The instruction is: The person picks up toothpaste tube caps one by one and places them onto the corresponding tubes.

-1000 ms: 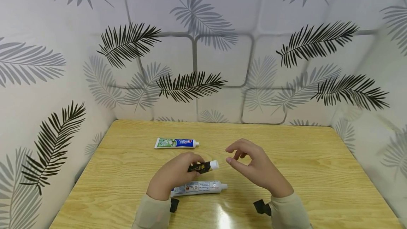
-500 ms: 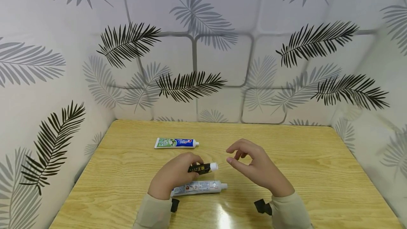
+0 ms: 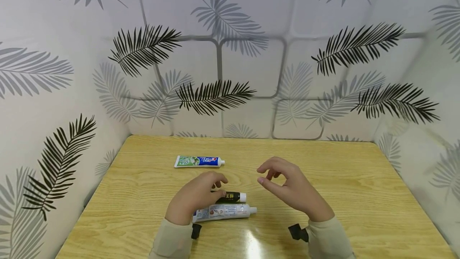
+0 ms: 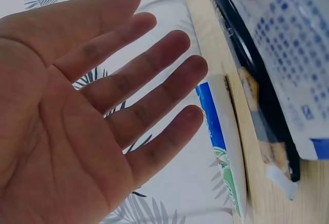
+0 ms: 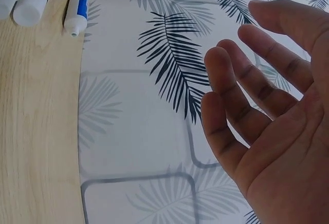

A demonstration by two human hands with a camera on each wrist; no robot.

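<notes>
A black toothpaste tube (image 3: 232,197) with a white cap lies on the table, close along the far side of a white toothpaste tube (image 3: 230,211). My left hand (image 3: 195,196) hovers over the black tube's left end, thumb overlapping it in the head view. In the left wrist view the left palm (image 4: 87,116) faces the camera, fingers extended and holding nothing. My right hand (image 3: 287,183) is raised to the right of the tubes, fingers loosely bent, with nothing in it. A green-and-blue toothpaste tube (image 3: 199,162) lies farther back, beyond the left hand.
The wooden table (image 3: 341,179) runs back to a wall covering (image 3: 251,67) printed with leaves. Black straps hang at both wrists, such as the right strap (image 3: 298,233). All three tubes have their caps toward the right.
My left hand has let go of the black toothpaste tube, which now lies lower, beside the white one. Its fingers have spread apart. The right hand has barely moved.
</notes>
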